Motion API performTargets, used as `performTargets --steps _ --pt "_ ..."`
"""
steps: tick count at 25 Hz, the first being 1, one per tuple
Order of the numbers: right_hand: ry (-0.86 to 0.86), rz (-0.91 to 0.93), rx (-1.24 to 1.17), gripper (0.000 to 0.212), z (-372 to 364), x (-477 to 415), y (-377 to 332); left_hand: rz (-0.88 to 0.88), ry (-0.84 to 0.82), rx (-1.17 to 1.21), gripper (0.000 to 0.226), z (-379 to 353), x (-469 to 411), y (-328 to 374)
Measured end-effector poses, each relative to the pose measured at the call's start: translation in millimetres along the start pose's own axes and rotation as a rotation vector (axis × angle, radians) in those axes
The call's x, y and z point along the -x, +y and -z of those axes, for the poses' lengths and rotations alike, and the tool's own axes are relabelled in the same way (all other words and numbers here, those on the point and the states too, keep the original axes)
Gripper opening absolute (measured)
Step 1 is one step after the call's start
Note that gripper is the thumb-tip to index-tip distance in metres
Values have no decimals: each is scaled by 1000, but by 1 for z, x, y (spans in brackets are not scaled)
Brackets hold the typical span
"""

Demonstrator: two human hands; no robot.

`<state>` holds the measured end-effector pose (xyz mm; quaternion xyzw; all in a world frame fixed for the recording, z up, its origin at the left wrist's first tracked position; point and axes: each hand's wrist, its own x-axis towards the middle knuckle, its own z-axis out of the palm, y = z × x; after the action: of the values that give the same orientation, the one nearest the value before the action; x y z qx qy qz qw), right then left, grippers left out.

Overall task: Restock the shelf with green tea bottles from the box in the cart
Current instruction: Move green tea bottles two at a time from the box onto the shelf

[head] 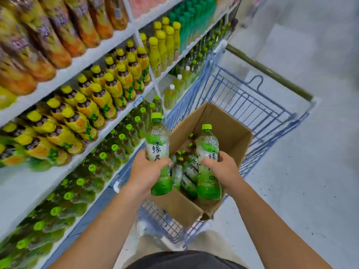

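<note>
yellow-capped bottles (101, 100) stand in rows, white-capped bottles (171, 96) farther along — grey floor (310, 181) beside.

A shop aisle is shown: white shelves (108, 45) are packed with rows of bottled drinks (108, 94), a price tag (138, 99) is clipped on, and a wire shopping cart (252, 105) is parked alongside.

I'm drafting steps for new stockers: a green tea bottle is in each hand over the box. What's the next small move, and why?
Probably carry the left bottle, gripped by the left hand, across to the shelf row of green-capped bottles. The right hand grips the right bottle too, both raised over the cardboard box, and the left one is nearer that row.
</note>
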<state>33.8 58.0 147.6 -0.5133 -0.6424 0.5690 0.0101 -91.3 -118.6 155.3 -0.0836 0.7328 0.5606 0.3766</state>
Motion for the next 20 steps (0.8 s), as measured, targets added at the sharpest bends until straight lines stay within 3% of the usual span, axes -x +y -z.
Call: performTargets --steps 3,7,15,20 --pt "-52 115 38 18 -7 27 -28 -78 55 -26 63 27 30 8" --pt "-199 257 71 21 -25 58 -64 -174 198 16 42 56 77 7" --pt "-516 481 232 32 -116 144 -93 -264 483 85 40 148 167 -29" --pt "-596 588 336 27 -196 198 -92 -242 625 149 41 229 195 -61"
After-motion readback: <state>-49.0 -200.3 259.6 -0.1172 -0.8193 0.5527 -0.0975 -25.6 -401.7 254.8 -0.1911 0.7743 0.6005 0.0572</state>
